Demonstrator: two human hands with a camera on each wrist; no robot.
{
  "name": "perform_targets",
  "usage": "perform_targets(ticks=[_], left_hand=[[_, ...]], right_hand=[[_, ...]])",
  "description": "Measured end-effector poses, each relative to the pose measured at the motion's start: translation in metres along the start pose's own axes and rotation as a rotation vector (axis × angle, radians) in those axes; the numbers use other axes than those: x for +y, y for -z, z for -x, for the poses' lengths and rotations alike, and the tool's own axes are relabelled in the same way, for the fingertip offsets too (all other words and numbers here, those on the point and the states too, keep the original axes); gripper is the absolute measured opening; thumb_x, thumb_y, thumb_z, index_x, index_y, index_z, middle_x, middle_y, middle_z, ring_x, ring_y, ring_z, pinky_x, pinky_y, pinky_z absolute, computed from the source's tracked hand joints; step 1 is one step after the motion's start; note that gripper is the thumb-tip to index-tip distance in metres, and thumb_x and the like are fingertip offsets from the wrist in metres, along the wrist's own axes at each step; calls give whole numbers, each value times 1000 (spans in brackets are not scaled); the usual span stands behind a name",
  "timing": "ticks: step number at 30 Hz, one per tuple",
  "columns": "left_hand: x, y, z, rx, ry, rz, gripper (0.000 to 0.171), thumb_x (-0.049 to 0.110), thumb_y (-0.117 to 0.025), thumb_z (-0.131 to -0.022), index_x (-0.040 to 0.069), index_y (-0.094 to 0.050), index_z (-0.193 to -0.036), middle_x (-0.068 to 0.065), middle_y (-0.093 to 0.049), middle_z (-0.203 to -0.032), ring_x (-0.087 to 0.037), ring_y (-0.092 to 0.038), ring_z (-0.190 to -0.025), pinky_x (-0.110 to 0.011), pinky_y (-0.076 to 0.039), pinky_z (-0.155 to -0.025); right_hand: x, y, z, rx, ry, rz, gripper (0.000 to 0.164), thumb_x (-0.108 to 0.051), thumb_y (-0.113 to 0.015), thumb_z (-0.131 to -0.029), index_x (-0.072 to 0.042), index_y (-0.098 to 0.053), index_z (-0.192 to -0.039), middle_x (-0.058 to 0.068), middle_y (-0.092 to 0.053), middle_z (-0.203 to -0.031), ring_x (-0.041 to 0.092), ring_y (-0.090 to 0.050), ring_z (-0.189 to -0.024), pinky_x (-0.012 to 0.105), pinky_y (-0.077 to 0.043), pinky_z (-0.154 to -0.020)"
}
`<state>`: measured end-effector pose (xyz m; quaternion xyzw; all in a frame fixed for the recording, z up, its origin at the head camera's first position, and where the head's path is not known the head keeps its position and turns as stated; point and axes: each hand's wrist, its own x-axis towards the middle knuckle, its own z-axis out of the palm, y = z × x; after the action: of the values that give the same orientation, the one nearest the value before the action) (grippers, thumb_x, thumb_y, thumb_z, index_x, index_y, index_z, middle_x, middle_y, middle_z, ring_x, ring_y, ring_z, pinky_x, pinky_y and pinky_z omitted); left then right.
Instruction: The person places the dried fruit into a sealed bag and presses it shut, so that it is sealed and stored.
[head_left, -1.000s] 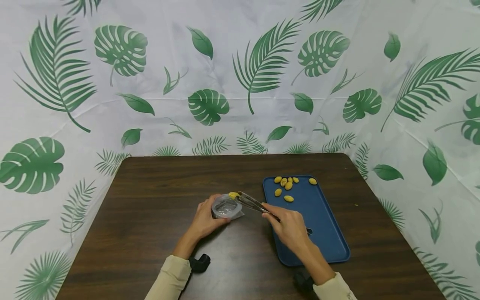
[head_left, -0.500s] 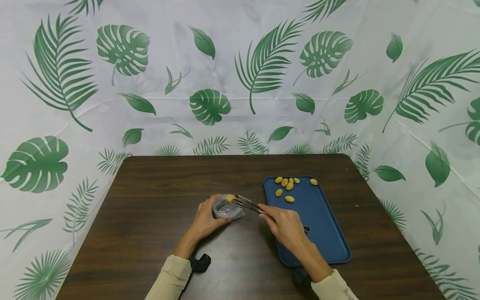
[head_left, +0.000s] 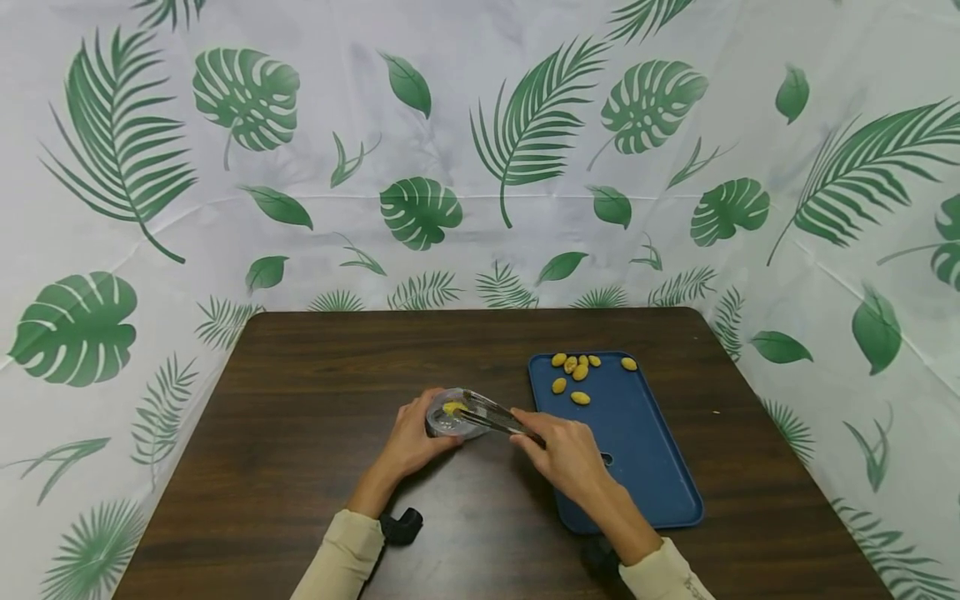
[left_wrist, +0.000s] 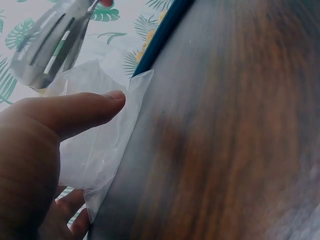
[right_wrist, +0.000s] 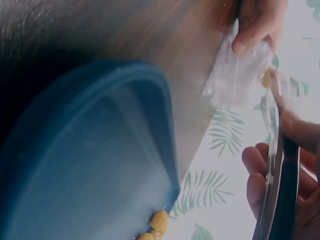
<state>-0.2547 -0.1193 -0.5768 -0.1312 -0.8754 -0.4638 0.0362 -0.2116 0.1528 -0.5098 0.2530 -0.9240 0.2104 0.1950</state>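
Observation:
My left hand (head_left: 411, 437) grips a clear plastic bag (head_left: 442, 425) by its sides, its round mouth facing up. In the left wrist view the thumb lies across the bag's wall (left_wrist: 97, 150). My right hand (head_left: 576, 457) holds metal tongs (head_left: 495, 414) with slotted heads, their tips over the bag's mouth. A small yellow oval piece (head_left: 453, 408) shows at the mouth beside the tips, and the tongs' arms stand apart. In the right wrist view the fingers wrap the tongs' dark handle (right_wrist: 287, 190). The bag's lower part is mostly hidden behind the left hand.
A blue tray (head_left: 645, 475) lies on the dark wooden table (head_left: 337, 358) to the right, partly beneath the right forearm. Several yellow oval pieces (head_left: 580, 372) sit at its far end. A leaf-printed cloth (head_left: 420, 150) hangs behind the table.
The tongs have moved left and carried the yellow piece from the bag's rim into its mouth, and their arms have spread. The left hand and bag have stayed nearly still.

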Motion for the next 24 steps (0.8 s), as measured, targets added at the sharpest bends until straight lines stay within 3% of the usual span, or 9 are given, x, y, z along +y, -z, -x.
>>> perform_targets(ticks=[5,14,21,24], left_hand=[[1,-3,0,8,-25,9,78,26,-91,-73,12,-55,-140,-13,-68,-132,-36,-59,-125,-54,-33,-111],[1,-3,0,8,1,0,80,28,-91,-73,13,-54,-142,-12,-64,-140,-37,-56,-130,-55,-33,-111],[1,-3,-2,-5,40,2,80,33,-92,-74,19,-53,-143,-11,-64,-139,-41,-47,-135,-60,-36,-111],[1,-1,0,-8,61,16,81,31,-92,-74,19,-53,-143,-11,-64,-139,-41,-46,-136,-61,-35,-111]], right_hand=[[1,5,3,-17,-48,-5,46,-32,-82,-89,-16,-73,-131,4,-78,-116,11,-72,-71,25,-54,-61],[13,14,11,-13,-125,-19,50,-31,-80,-90,-14,-69,-136,6,-78,-113,8,-67,-69,19,-43,-55],[28,22,19,16,-185,9,50,-29,-82,-89,-13,-69,-135,-1,-71,-86,-2,-43,-54,21,-33,-50],[35,25,23,18,-212,23,50,-30,-82,-89,-12,-70,-134,-2,-66,-80,-2,-39,-54,21,-32,-49]])
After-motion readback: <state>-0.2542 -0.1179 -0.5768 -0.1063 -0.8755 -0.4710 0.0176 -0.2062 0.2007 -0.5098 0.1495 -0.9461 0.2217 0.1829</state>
